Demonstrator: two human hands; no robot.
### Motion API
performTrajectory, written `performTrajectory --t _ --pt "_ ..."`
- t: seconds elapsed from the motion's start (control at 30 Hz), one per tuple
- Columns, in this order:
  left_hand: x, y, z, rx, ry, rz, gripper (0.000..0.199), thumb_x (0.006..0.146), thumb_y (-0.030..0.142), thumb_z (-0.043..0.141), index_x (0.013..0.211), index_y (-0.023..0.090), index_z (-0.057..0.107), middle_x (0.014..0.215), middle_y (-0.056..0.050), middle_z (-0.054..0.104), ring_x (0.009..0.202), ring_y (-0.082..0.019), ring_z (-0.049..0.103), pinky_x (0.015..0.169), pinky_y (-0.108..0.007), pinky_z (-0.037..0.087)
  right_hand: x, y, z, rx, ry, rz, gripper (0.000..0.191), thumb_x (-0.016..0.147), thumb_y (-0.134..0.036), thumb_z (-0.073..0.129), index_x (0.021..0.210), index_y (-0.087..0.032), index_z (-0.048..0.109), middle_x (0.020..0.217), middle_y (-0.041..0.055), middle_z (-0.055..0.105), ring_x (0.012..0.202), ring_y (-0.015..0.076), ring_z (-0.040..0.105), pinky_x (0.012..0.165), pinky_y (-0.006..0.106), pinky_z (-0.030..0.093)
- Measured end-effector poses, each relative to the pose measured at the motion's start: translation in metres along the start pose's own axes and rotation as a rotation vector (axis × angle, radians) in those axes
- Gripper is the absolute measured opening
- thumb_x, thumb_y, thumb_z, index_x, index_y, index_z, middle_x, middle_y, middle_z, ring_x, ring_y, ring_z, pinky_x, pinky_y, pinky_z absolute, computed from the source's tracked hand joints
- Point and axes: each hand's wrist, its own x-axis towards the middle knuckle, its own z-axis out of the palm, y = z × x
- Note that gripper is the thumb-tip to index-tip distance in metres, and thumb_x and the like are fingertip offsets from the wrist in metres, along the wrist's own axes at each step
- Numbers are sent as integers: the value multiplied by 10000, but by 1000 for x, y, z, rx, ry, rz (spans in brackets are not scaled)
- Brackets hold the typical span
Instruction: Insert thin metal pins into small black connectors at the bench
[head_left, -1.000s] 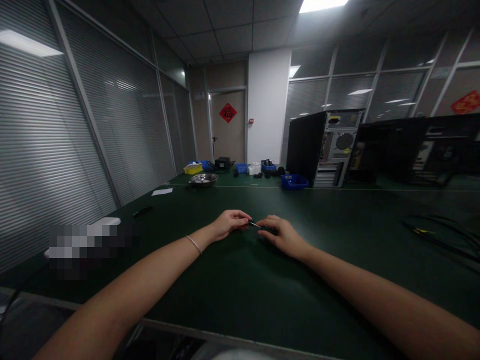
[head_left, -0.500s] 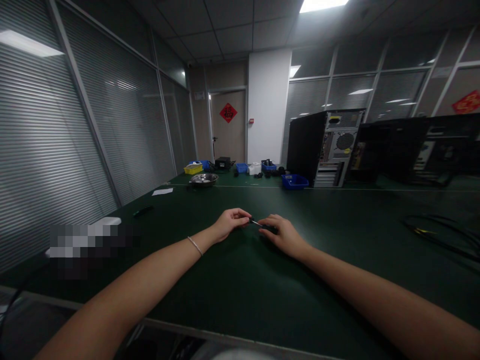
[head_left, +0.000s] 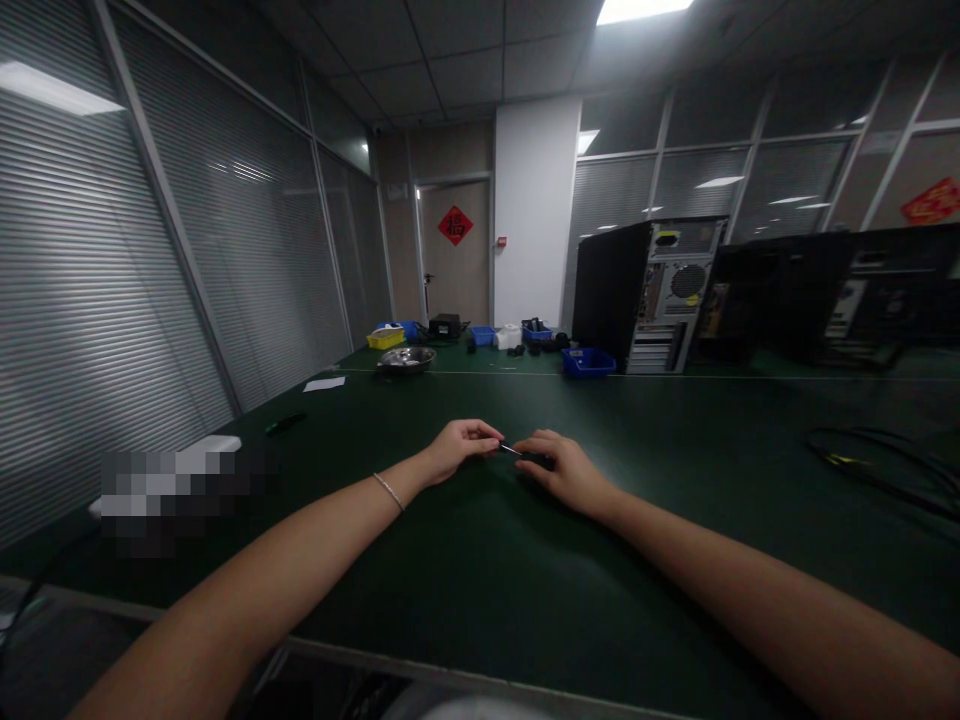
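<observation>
Just above the green table, my two hands face each other at the middle of the head view. My right hand (head_left: 564,468) is wrapped round the dark handle of a screwdriver (head_left: 511,449), whose thin metal shaft points left. Between the thumb and fingertips of my left hand (head_left: 459,448) is a small dark piece (head_left: 502,444), too small to name. The shaft's tip meets that piece; whether it sits inside it I cannot tell. My fingers cover most of the handle.
On the green table (head_left: 450,570) are a dark green-handled tool (head_left: 286,424), paper (head_left: 325,384), a metal bowl (head_left: 406,360) and a blue bin (head_left: 589,363). A computer case (head_left: 611,300) stands at back right; black cables (head_left: 885,462) lie right. A blurred-out white object (head_left: 217,443) is left.
The view has shifted very slightly. Both hands stay in nearly the same place, with the screwdriver still between them.
</observation>
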Motion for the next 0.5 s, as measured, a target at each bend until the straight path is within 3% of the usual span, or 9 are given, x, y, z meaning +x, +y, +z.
performTrajectory --t 0.5 --pt "1 0 -3 -44 -29 -29 295 674 266 683 914 102 629 821 -72 624 709 -121 565 702 -271 416 0 5 3 47 14 -42 232 827 -311 519 1008 -214 628 924 44 610 860 173 532 750 287 412"
